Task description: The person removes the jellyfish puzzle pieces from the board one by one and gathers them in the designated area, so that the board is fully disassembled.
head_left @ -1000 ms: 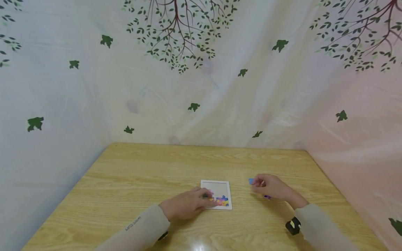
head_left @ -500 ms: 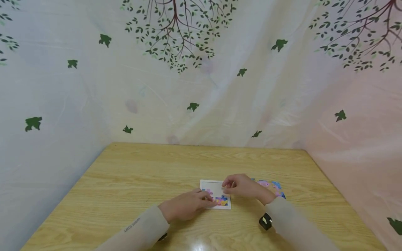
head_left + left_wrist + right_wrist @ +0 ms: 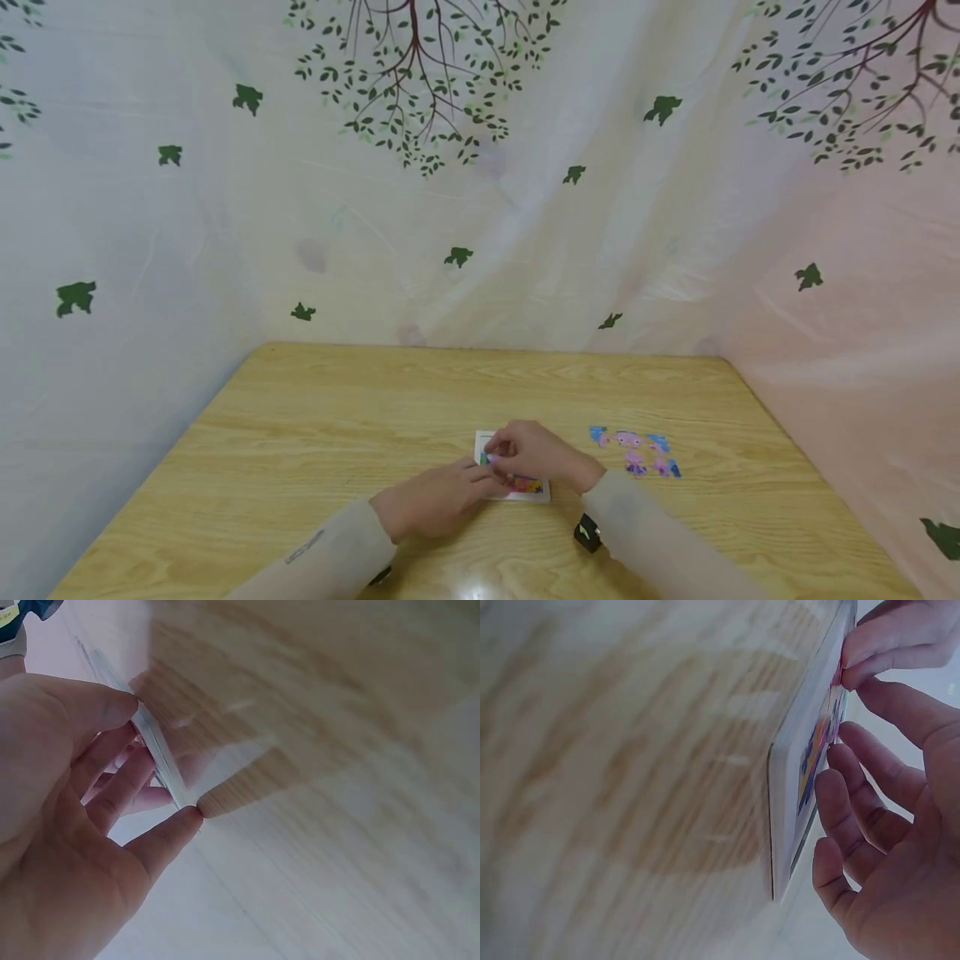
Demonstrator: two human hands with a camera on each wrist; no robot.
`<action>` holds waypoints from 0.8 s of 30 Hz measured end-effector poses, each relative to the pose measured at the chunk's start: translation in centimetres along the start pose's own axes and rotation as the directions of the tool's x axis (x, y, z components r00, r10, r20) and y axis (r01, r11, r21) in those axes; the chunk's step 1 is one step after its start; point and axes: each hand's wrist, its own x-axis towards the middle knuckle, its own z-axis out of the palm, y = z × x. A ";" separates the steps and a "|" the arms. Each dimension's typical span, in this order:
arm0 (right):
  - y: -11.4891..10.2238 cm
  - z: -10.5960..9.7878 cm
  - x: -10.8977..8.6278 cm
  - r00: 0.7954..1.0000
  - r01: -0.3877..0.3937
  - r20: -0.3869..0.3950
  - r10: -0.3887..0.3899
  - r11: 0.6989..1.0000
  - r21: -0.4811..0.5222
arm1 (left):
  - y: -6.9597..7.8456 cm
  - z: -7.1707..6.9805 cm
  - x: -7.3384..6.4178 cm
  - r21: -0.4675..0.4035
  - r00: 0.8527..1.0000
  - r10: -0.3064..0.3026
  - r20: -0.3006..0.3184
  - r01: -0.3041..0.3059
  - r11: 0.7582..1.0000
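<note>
A small white puzzle frame (image 3: 479, 443) lies on the table, with several colourful puzzle pieces (image 3: 528, 484) fitted along its near side. My left hand (image 3: 435, 497) holds the frame. In the left wrist view its thumb and another fingertip touch the frame's edge (image 3: 161, 754), while other fingers reach over the top. My right hand (image 3: 538, 454) is over the frame beside the left fingertips. Seen from the right wrist, thumb and index finger pinch at the puzzle surface (image 3: 816, 746); the piece between them is mostly hidden.
Several loose puzzle pieces (image 3: 633, 460), pink and blue, lie on the wooden table (image 3: 360, 400) to the right of the frame. A pale curtain (image 3: 375, 208) printed with branches and leaves hangs behind and at both sides. Each wrist wears a small black camera (image 3: 587, 533).
My right hand has moved left from the loose pieces to the frame, uncovering those pieces. The left hand has stayed on the frame with little movement.
</note>
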 end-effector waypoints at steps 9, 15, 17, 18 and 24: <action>-0.4 0.1 0.1 1.000 -0.027 -0.008 0.028 0.999 0.029 | 0.4 -0.3 -0.3 0.058 0.997 -0.011 0.076 0.007 0.998; -0.7 0.0 0.2 0.999 -0.050 -0.005 0.050 0.998 0.048 | 0.4 -0.2 -0.4 0.108 0.996 -0.015 0.082 0.007 0.994; -0.8 0.0 0.2 0.999 -0.050 -0.002 0.050 0.997 0.057 | 0.5 -0.2 -0.4 0.115 0.995 -0.026 0.092 0.015 0.993; -0.8 0.0 0.2 0.999 -0.050 0.000 0.050 0.997 0.059 | 0.5 -0.2 -0.4 0.116 0.995 -0.028 0.095 0.017 0.993; -0.9 0.0 0.1 0.998 -0.069 -0.002 0.069 0.996 0.059 | 0.6 -0.4 -0.4 0.111 0.994 -0.033 0.108 0.021 0.994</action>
